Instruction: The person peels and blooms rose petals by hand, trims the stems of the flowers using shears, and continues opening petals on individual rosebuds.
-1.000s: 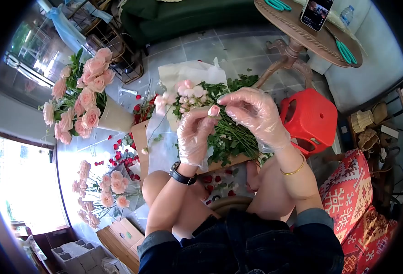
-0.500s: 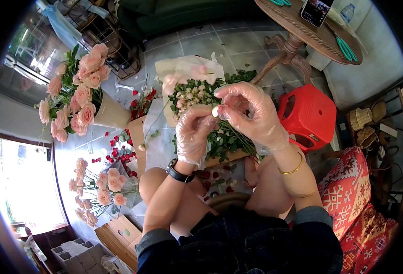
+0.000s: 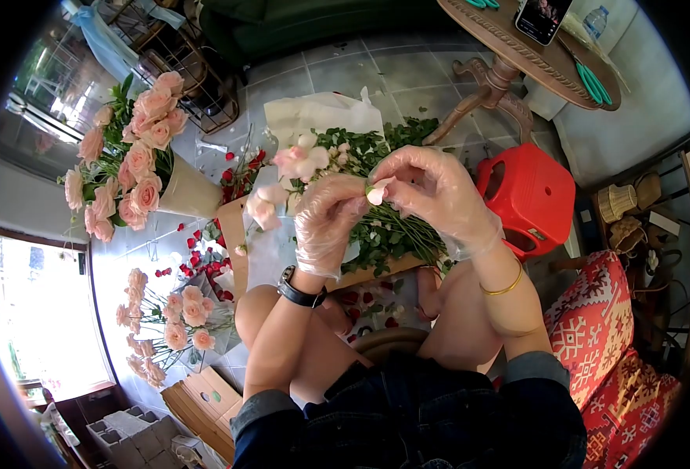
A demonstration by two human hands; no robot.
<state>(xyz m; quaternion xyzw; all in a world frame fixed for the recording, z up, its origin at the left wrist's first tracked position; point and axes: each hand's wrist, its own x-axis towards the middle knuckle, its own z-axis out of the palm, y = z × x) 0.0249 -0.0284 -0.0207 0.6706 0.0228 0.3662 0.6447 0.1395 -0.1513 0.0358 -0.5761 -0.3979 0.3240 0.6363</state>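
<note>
My left hand [image 3: 327, 223], in a clear plastic glove, is closed in a pinch. Large pale pink blooms [image 3: 301, 160] of a spray rose hang just beyond its fingers, with another bloom [image 3: 264, 206] to the left. The stem inside the grip is mostly hidden. Between both hands' fingertips sits a small whitish rosebud [image 3: 375, 196] with a bit of green at its base. My right hand [image 3: 437, 195], gloved too, pinches that bud with thumb and forefinger. Below them lies a leafy bunch of small roses [image 3: 396, 242] on paper.
A bucket [image 3: 192, 191] of pink roses stands at left, with more pink roses [image 3: 177, 316] below. Red petals [image 3: 198, 258] litter the tiles. To the right are a red stool [image 3: 528, 195] and a round wooden table [image 3: 509, 35] bearing a phone and scissors.
The pink blooms have swung down and to the left, from beyond my hands to beside my left hand. Both hands stay close together, and the bud has turned and shows more of its petals.
</note>
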